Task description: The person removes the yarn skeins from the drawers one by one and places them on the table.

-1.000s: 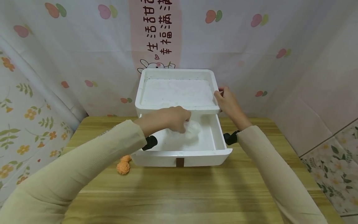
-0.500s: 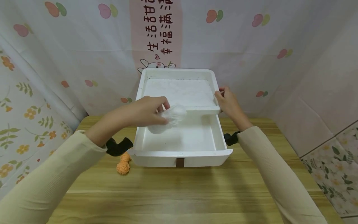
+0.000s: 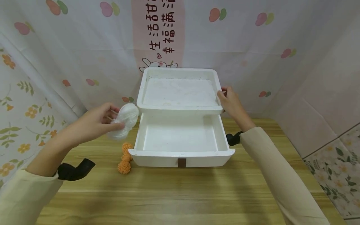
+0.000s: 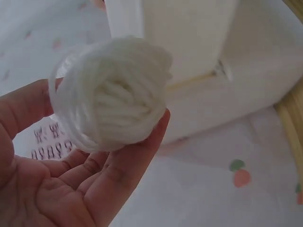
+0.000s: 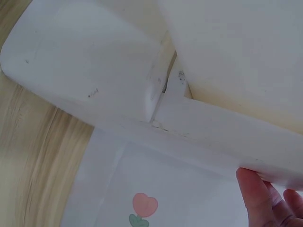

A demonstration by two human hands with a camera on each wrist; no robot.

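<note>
A skein of white yarn (image 3: 128, 115) is raised off the table at the left, pinched between the thumb and fingers of my left hand (image 3: 97, 123). In the left wrist view the rounded end of the yarn (image 4: 113, 94) faces the camera. A white drawer box (image 3: 180, 109) with a recessed top stands at the back of the table. Its drawer (image 3: 181, 154) is pulled out towards me, with a bare floor and a brown tab in front. My right hand (image 3: 232, 103) holds the box's right edge; in the right wrist view its fingertips (image 5: 251, 182) touch the side wall.
Orange yarn (image 3: 125, 161) in a twisted skein lies on the wooden table (image 3: 180, 193), just left of the drawer. A curtain with printed fruit (image 3: 239, 62) hangs close behind the box. Black wrist mounts (image 3: 76, 170) stick out from both sleeves.
My left hand has lifted the white yarn out of the drawer and carried it left, past the box's edge. The right hand stays at the box's right side.
</note>
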